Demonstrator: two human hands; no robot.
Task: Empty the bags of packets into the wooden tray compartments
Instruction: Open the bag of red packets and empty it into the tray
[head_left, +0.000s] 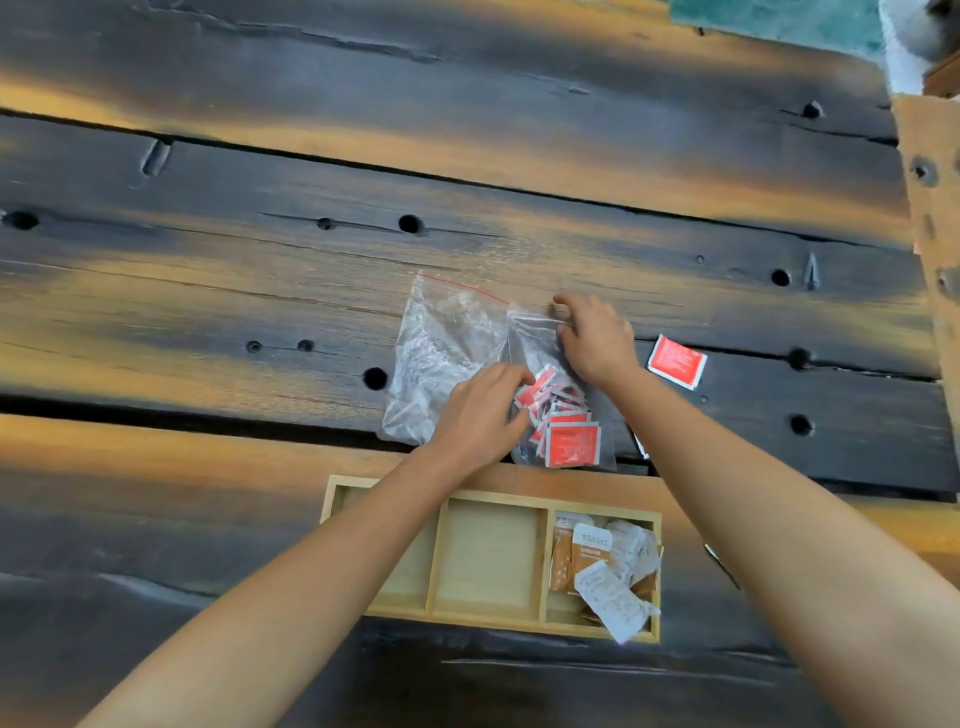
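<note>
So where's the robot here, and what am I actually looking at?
There is no robot: a person works with bare hands, and the one picture comes from a camera on their head, looking down. The arms reaching in from below are theirs. On a dark plank table lies a clear bag of red packets. The right hand pinches its top end, and the left hand grips its side. A second bag beside it looks empty, and a loose packet lies to the right. Nearest the person is a wooden tray: its right compartment holds orange and white packets, and the middle one is bare.
</note>
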